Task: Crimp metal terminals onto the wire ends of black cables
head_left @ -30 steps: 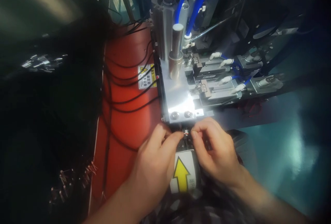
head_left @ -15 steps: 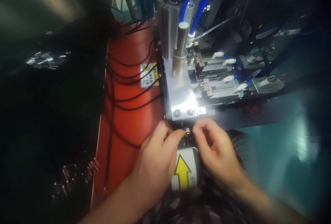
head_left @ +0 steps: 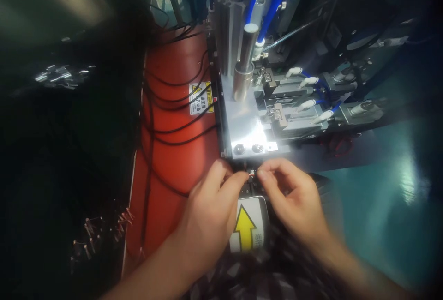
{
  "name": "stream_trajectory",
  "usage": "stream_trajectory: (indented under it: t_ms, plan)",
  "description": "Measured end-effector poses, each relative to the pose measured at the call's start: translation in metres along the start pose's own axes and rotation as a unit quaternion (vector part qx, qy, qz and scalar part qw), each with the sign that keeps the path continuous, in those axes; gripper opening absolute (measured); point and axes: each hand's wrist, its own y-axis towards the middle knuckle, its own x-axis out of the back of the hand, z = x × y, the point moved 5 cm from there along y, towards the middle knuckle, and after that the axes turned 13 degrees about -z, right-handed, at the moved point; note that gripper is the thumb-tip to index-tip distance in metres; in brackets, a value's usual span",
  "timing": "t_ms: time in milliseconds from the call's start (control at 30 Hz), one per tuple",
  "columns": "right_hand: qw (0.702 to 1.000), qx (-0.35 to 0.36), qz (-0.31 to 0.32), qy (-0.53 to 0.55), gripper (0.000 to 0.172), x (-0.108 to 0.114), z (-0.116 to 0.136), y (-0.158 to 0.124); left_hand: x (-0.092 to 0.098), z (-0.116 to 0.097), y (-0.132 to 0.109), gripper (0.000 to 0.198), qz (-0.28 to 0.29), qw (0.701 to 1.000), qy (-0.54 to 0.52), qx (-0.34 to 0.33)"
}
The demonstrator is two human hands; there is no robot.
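Note:
Both my hands meet just below the shiny metal plate (head_left: 242, 129) of a machine. My left hand (head_left: 209, 207) pinches a tiny metal part (head_left: 251, 174) with thumb and forefinger. My right hand (head_left: 294, 201) pinches the same small part from the other side. Its shape is too small to make out. Under my hands sits a white label with a yellow arrow (head_left: 246, 228) pointing toward the machine.
An orange-red panel (head_left: 173, 152) with black cables and a yellow warning sticker (head_left: 200, 98) lies to the left. Above the plate stand a steel cylinder (head_left: 244, 69), blue air hoses (head_left: 266, 0) and pneumatic slides (head_left: 297, 106). Small metal pieces (head_left: 100, 235) lie in the dark at lower left. A teal floor (head_left: 380, 189) spreads to the right.
The view has shifted slightly, so the machine sits a little further right and higher. Both hands stay pinched on the small part at the plate's edge.

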Motion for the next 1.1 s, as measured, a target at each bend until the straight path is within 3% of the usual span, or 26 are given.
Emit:
stream_trajectory:
  t_ms: [167,300,600,733,900,1100]
  plan:
    - [0.999,0.048,0.001,-0.024,0.012,-0.004,0.006,0.0,0.0,0.001,-0.002,0.023,0.007,1.0,0.002,0.002]
    - [0.999,0.045,-0.006,-0.017,0.012,-0.006,0.006,-0.001,0.0,0.001,-0.003,0.025,0.012,1.0,0.002,0.001]
    - [0.98,-0.171,0.022,0.101,0.02,-0.011,-0.003,-0.001,-0.002,0.003,-0.002,0.024,0.008,1.0,-0.001,0.004]
    - [0.966,-0.224,0.035,0.122,0.023,-0.011,-0.008,-0.003,-0.002,0.002,-0.002,0.024,0.01,1.0,-0.003,0.008]
    - [0.968,-0.217,0.045,0.118,0.024,-0.011,-0.008,-0.002,-0.001,0.001,-0.002,0.025,0.005,1.0,-0.006,0.01]
    - [0.988,-0.124,0.0,0.097,0.018,-0.01,0.001,0.002,-0.001,0.001,-0.001,0.023,0.005,1.0,-0.005,0.008]
